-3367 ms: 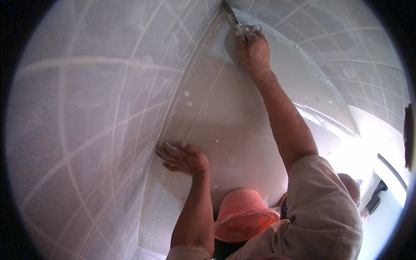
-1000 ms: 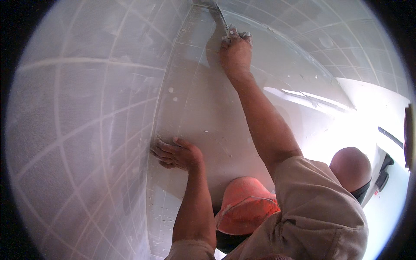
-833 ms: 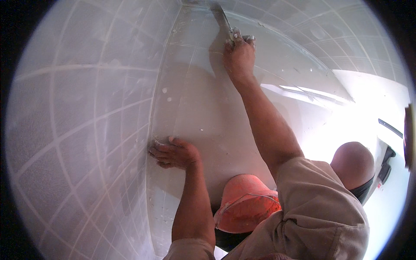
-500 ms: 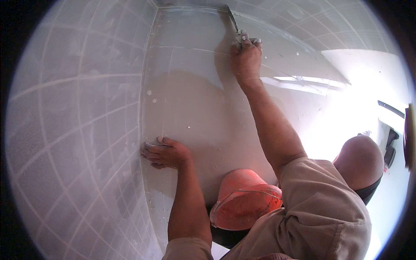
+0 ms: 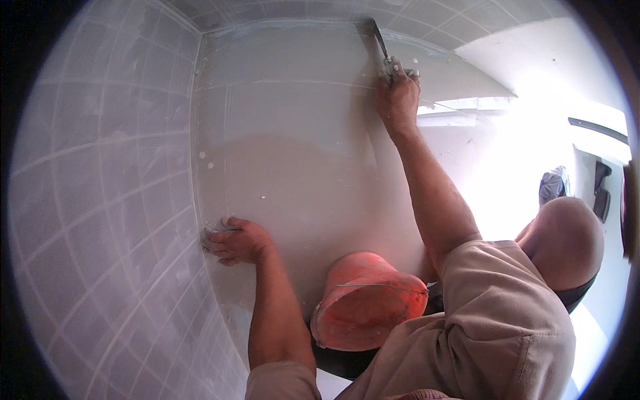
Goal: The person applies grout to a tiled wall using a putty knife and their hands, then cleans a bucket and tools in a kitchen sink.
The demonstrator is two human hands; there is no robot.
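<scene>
My right hand (image 5: 399,100) is closed around the handle of a flat-bladed scraper (image 5: 379,39). Seen nearly edge-on, the dark blade rests near the far edge of a smooth grey surface (image 5: 293,107). A darker streak runs back from it, partly beside my forearm. Over on the left, my left hand (image 5: 237,241) lies open with its fingers stretched out, at the seam between the grey surface and the tiled wall. Both hands have pale smears on the fingers. An orange-red bucket (image 5: 370,267) with a wire handle sits between my arms, its stained inside showing.
Grey tiles (image 5: 120,180) with pale joints rise at left and along the far side. Small white specks (image 5: 263,197) dot the grey surface. Glare washes out the right. A rounded bare body part (image 5: 567,237) with a dark cloth edge is beside my right sleeve; a grey bundle (image 5: 553,185) lies beyond.
The view has shifted a little. Relative to the grey surface, the scraper and my right hand are nearly where they were, and my left hand still lies by the tiled wall.
</scene>
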